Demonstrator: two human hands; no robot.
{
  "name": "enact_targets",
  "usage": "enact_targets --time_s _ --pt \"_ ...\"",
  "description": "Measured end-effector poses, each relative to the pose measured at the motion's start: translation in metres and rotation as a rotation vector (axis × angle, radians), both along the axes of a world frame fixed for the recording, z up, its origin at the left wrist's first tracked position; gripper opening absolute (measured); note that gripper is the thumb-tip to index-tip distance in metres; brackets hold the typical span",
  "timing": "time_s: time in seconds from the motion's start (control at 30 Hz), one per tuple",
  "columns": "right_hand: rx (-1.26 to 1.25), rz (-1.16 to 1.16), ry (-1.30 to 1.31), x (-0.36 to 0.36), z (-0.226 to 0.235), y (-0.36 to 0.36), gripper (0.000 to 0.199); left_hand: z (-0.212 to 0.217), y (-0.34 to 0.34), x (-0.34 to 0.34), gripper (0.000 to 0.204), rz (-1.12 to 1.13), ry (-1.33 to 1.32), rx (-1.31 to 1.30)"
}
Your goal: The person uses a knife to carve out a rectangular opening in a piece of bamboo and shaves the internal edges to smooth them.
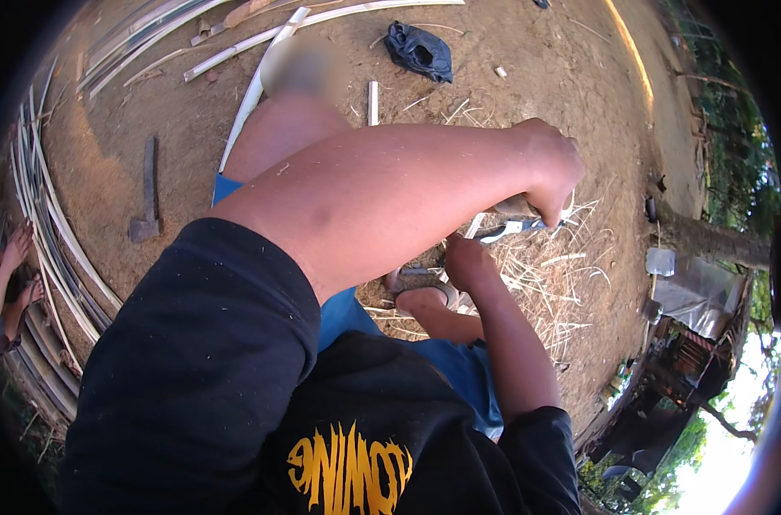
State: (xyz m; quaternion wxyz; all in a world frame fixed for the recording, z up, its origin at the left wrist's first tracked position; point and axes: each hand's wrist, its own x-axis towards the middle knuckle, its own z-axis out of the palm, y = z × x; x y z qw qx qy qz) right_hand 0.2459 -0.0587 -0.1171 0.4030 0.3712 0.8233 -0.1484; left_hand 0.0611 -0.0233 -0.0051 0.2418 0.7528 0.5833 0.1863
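My left arm reaches across to the right, and my left hand (pixel 548 170) is bent downward with its fingers closed. What it holds is mostly hidden beneath the hand. Below and to its left, my right hand (pixel 469 262) is closed in a fist, palm side out of sight. A slim object with a dark, bluish end and a pale section (pixel 509 230) spans the gap between both hands; its kind is not plain. Its dark end meets my right fist, and its pale end lies at my left fingertips. Thin pale shavings (pixel 549 279) lie scattered under both hands.
A sandaled foot (pixel 432 300) is below my left forearm. A hammer (pixel 148 193) lies on bare earth at left. Long split strips (pixel 51 206) curve along the left edge, near another person's hands (pixel 16 249). A black plastic bag (pixel 419 51) lies ahead.
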Motion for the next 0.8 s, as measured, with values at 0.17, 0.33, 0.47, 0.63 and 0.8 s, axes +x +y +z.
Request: enact_targets --time_s 0.17,0.33,0.47,0.63,0.8 --pt "-0.002 0.034 0.002 0.01 -0.039 0.004 0.074 0.001 0.0 -0.001 0.06 -0.003 0.008 0.006" --pt "-0.043 0.047 0.108 0.022 -0.073 0.01 0.073 0.002 0.002 -0.003 0.06 -0.016 -0.001 -0.009" --pt "-0.067 0.065 0.156 0.032 -0.109 0.015 0.073 0.001 0.003 -0.002 0.06 -0.012 -0.006 0.002" --pt "-0.084 0.08 0.216 0.045 -0.158 0.016 0.073 0.0 0.005 -0.003 0.061 -0.033 -0.008 -0.014" --pt "-0.084 0.083 0.245 0.049 -0.191 0.006 0.072 0.003 0.001 -0.006 0.063 -0.026 0.002 -0.03"
